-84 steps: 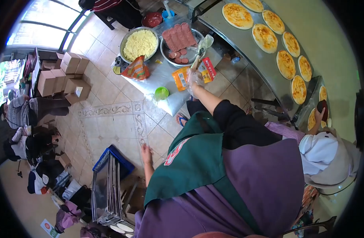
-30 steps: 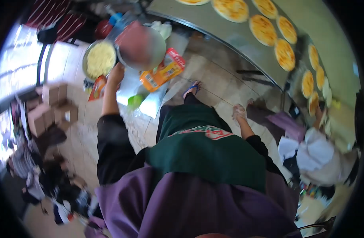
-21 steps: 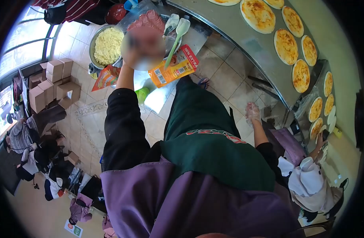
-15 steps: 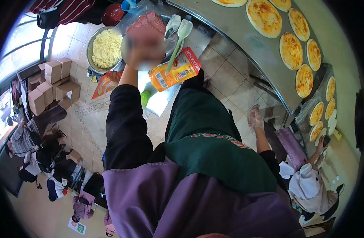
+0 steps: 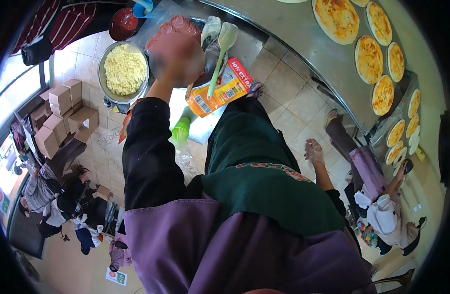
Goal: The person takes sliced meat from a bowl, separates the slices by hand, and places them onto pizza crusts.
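My left hand [image 5: 172, 74] reaches over the metal bowl of sliced pink meat [image 5: 178, 27]; a blurred patch hides its fingers and anything in them. Beside it, a green-handled spatula [image 5: 220, 61] lies across the bowl's rim and an orange pouch [image 5: 212, 98]. A second spatula [image 5: 210, 33] rests in the bowl. To the left stands a metal bowl of yellow shredded food [image 5: 123, 71]. Low at my right side hangs my right hand [image 5: 314, 150] in a clear plastic glove, fingers loosely apart, holding nothing.
A large griddle [image 5: 293, 24] carries several browned flatbreads [image 5: 369, 60] at the upper right. One co-worker [image 5: 386, 215] reaches toward more breads. A green cup [image 5: 180, 131] sits on the near table edge. Cardboard boxes [image 5: 52, 137] and other people are at left.
My right hand has let go of the spatula and moved from the bowl down to my right side. The spatula now lies by the bowl. My left hand has risen from below to the meat bowl.
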